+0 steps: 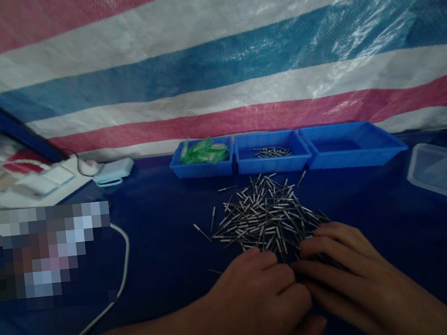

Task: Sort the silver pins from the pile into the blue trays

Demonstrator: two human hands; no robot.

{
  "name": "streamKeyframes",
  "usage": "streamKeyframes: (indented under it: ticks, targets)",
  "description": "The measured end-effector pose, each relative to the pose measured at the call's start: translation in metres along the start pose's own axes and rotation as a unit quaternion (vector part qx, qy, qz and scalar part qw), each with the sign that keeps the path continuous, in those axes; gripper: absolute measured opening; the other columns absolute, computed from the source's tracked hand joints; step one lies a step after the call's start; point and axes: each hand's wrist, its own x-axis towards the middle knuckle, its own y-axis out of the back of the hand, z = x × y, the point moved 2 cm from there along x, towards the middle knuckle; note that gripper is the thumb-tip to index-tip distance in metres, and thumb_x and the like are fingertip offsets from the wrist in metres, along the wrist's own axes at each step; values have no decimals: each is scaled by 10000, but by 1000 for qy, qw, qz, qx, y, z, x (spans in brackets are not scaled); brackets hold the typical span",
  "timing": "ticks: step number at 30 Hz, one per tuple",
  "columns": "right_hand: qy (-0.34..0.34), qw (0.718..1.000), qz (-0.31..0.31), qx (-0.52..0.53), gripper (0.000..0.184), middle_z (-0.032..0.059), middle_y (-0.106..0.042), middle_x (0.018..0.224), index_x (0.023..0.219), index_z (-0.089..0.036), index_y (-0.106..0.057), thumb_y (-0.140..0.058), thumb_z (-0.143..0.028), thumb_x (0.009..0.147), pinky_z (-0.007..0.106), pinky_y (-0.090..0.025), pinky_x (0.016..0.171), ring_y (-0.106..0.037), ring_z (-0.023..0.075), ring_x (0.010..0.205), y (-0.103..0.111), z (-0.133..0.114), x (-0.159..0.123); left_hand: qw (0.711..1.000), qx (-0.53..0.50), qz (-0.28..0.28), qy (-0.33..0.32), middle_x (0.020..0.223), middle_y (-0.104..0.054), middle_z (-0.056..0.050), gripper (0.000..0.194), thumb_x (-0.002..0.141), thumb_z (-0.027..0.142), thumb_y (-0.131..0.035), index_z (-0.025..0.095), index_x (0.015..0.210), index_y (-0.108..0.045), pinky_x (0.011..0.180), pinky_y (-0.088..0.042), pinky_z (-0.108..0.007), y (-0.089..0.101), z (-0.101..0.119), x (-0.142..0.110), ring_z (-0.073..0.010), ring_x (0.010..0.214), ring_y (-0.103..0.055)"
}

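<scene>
A loose pile of blind rivets (267, 216), silver with thin dark stems, lies on the dark blue table top. My left hand (258, 285) is at the near edge of this pile, its fingers curled closed; whatever they hold is hidden beneath them. Beside it, my right hand (344, 266) rests over the pile's near right edge with fingers bent and somewhat apart, touching the rivets. The fingertips of both hands come close together. Behind the pile, a middle blue bin (274, 163) contains several rivets.
A left blue bin (202, 170) contains green plastic packets. A right blue bin (359, 158) adjoins the middle one. A clear plastic tray (441, 178) stands at the right. Left are a power strip (47, 184), a light blue case (115, 171) and a white cable (126, 250). Striped sheeting (214, 73) hangs behind.
</scene>
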Motion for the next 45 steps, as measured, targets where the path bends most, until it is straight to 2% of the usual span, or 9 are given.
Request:
streamKeyframes:
  ticks: [5,8,10,14,17,21,25,34,45]
  targets:
    - [7,999,48,9,180,34,-650,846,815,-243,-659,-481,-234,839,329,-457,747,-567,185,855,-2,-1,-1,999,-5,15,33,659,-570,-9,204,833,343,-479,168,751,-545,612,-389,-287,-1,0,1,-135,634,-495]
    - [26,998,50,-7,154,48,-649,910,907,-227,-633,-506,-225,819,342,-458,757,-577,197,860,-3,4,-5,996,-18,39,82,843,-625,-47,306,850,419,-454,165,991,-552,699,-399,-319,1,-4,2,-167,782,-530]
    - [21,999,48,1,181,48,-649,913,969,-222,-605,-521,-220,809,336,-466,735,-588,195,834,-3,9,-8,993,-17,44,109,914,-636,-50,327,869,428,-441,177,1053,-541,742,-390,-325,2,-7,1,-172,853,-536]
    - [-7,996,65,52,198,23,-657,851,992,-242,-580,-532,-192,806,298,-484,674,-606,169,754,-1,11,-11,990,-19,34,132,871,-653,-10,207,908,324,-423,205,950,-588,743,-365,-308,4,-9,1,-139,840,-549]
    - [-43,989,92,105,167,12,-662,821,952,-251,-590,-558,-208,795,264,-506,636,-623,158,730,1,7,-10,986,-67,49,147,854,-654,-5,186,903,290,-433,198,923,-593,745,-367,-303,7,-8,2,-130,825,-554]
    - [-133,970,98,176,103,8,-670,778,876,-244,-624,-591,-254,779,222,-517,557,-634,144,678,3,3,-6,968,-167,69,176,825,-644,-4,174,907,234,-418,184,890,-583,764,-394,-283,7,-6,3,-117,814,-557]
    - [-180,944,111,253,112,17,-661,714,740,-215,-639,-566,-275,801,211,-509,538,-621,131,645,6,0,-1,966,-185,64,171,823,-636,-28,194,903,230,-416,181,875,-602,754,-413,-290,5,-4,5,-135,810,-548]
    - [-194,918,130,322,82,16,-651,717,770,-202,-645,-590,-262,783,197,-504,543,-612,115,661,6,-2,-2,973,-161,66,154,853,-630,-31,200,898,214,-417,187,864,-612,751,-400,-312,5,-1,7,-147,825,-528]
    - [-162,920,143,327,103,19,-645,687,747,-197,-652,-564,-222,793,203,-495,543,-600,110,640,8,-3,0,978,-127,76,144,826,-637,-24,137,867,236,-484,202,855,-616,733,-402,-310,2,0,8,-150,805,-536]
